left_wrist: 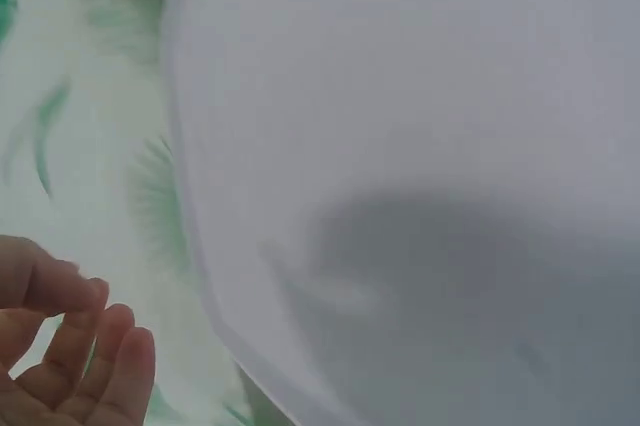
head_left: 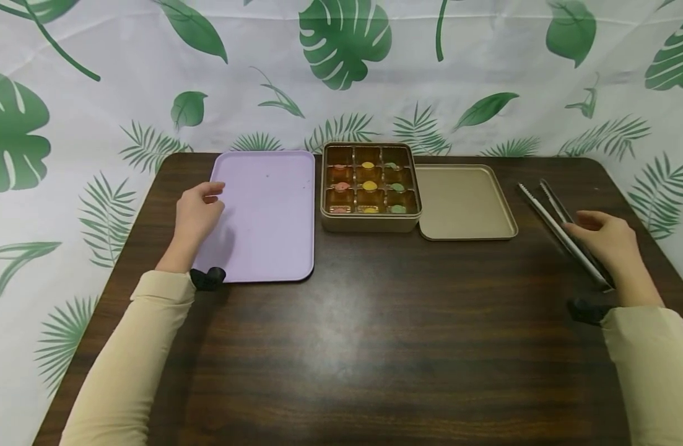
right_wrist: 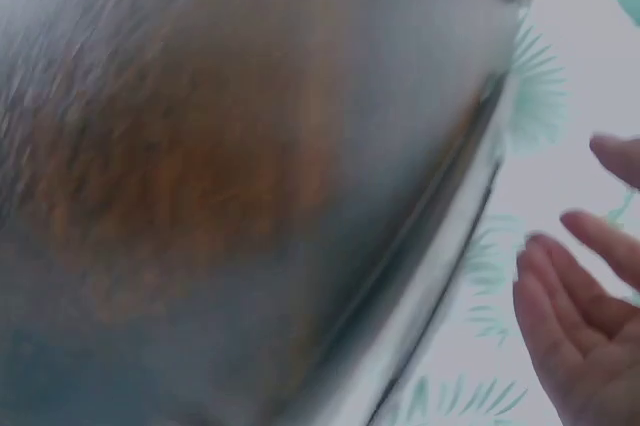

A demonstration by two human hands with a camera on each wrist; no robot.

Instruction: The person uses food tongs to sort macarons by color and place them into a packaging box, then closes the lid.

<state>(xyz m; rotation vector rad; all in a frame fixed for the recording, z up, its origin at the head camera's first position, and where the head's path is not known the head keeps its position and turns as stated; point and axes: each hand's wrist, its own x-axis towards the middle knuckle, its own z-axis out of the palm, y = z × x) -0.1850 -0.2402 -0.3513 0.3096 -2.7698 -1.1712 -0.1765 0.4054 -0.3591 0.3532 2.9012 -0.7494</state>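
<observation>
My left hand (head_left: 198, 212) hovers above the left side of a lilac tray (head_left: 265, 229), fingers loosely bent and holding nothing. In the left wrist view the same hand (left_wrist: 80, 371) shows beside the blurred tray (left_wrist: 350, 66), its shadow falling on the surface. Over the handle half of the metal tongs (head_left: 558, 230), at the right of the table, is my right hand (head_left: 609, 244). The right wrist view shows this hand (right_wrist: 580, 336) with fingers spread apart and nothing between them; the tongs (right_wrist: 430, 276) lie beside it, blurred. Whether it touches them I cannot tell.
Between tray and tongs stands a gold tin (head_left: 371, 223) with a divided insert holding small red, yellow and green pieces. Its flat gold lid (head_left: 466, 201) lies against the tin's right side. A leaf-patterned cloth (head_left: 252, 49) hangs behind the dark wooden table (head_left: 386, 347).
</observation>
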